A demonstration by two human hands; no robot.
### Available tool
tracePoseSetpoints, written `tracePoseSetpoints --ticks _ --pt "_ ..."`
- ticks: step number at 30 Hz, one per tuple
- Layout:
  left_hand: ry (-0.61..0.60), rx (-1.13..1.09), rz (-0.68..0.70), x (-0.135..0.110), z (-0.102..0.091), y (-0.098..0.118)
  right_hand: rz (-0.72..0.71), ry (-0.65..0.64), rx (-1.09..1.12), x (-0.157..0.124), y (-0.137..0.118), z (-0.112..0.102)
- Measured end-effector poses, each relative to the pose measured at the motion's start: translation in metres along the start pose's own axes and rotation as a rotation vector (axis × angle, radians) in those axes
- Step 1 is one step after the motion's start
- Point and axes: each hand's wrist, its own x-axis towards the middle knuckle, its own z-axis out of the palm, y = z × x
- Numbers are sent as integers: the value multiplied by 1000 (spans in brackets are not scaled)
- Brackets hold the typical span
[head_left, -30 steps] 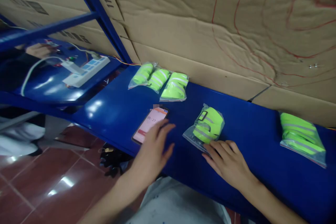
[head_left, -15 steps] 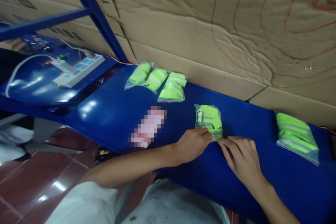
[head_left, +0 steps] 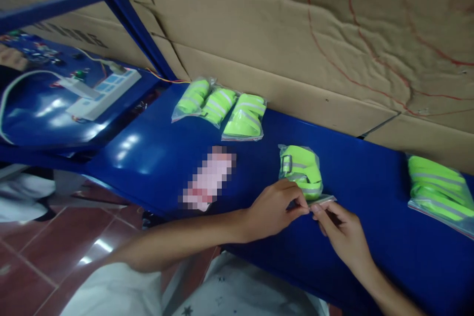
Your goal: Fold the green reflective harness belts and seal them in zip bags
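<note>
A clear plastic bag with a rolled neon-green reflective band (head_left: 300,169) lies on the blue shelf (head_left: 363,192) in front of me. My left hand (head_left: 272,210) pinches the bag's near edge between thumb and fingers. My right hand (head_left: 342,229) pinches the same edge just to the right, fingertips nearly meeting the left hand's. The bag's near strip is lifted slightly off the shelf.
Three more bagged green bands (head_left: 218,108) lie in a row by the cardboard wall (head_left: 281,34). Another bagged band (head_left: 439,190) rests at the far right. A phone (head_left: 209,177) lies left of my hands. A power strip (head_left: 101,94) sits on the left shelf.
My left hand left the phone and came to the bag. Both hands went from lying flat to pinching the bag's near edge, and the bag has been turned upright toward me.
</note>
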Motion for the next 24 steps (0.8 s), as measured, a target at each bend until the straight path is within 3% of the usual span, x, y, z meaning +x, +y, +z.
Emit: tracePoseSetpoints --ticks 3,7,12,19,24 --pt "-56 -100 -92 3 -5 2 43 -24 75 -1 3 1" --pt "-83 -229 -178 7 -10 6 -3 -14 48 -1 4 0" --pt "-65 -238 -167 7 -11 9 -109 28 -15 0 3 -1" --pt "-44 -81 -76 3 -10 2 -170 -12 -42 -1 3 1" --pt "-110 -239 -169 7 -16 5 -244 -27 -93 -2 -1 -2"
